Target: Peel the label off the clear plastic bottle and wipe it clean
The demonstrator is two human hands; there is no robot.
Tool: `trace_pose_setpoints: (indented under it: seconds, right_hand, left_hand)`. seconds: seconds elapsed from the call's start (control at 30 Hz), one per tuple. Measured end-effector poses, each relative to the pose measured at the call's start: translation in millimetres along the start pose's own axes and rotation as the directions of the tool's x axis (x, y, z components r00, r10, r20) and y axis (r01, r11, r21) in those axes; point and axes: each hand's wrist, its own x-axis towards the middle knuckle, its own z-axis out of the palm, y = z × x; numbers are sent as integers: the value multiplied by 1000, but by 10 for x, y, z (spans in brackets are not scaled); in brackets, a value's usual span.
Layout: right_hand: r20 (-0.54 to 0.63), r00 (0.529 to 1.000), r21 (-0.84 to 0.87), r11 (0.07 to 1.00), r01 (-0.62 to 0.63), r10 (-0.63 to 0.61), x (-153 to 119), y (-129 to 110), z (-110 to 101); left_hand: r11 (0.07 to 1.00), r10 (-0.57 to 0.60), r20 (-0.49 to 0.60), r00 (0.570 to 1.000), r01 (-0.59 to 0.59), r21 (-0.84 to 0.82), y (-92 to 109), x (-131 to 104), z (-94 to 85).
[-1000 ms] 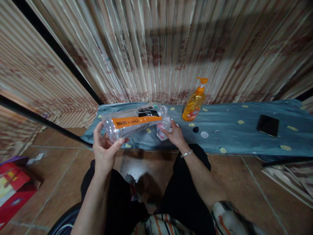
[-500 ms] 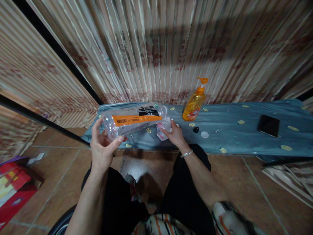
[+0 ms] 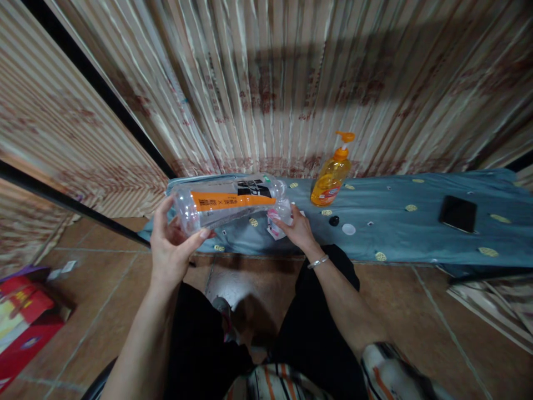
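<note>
A large clear plastic bottle (image 3: 220, 203) with an orange, grey and black label lies nearly level above the cloth, its neck towards the right. My left hand (image 3: 175, 236) grips its base, thumb below and fingers around the far side. At the bottle's mouth my right hand (image 3: 296, 229) is closed on a small pink-and-white container (image 3: 275, 223) with a see-through upper part. The two meet there, but whether the mouth touches or sits inside the small container I cannot tell. Both vessels look see-through, and any liquid in them is hard to make out.
On the blue cloth-covered bench (image 3: 400, 233) stand an orange pump bottle (image 3: 331, 180), a black cap (image 3: 333, 220), a white disc (image 3: 348, 229) and a dark phone (image 3: 458, 214). Curtains hang behind. A red box (image 3: 31, 311) lies on the floor at left, below black poles.
My left hand has shifted slightly left, and the large bottle has turned a little in it. My right hand and the small container stay where they were.
</note>
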Motion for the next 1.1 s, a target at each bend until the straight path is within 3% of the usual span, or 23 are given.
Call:
trace_pose_setpoints:
  seconds: [1.1]
  right_hand:
    - [-32, 999, 23, 1000, 12, -11, -5, 11, 8]
  left_hand:
    - [998, 60, 62, 996, -60, 11, -9, 73, -37]
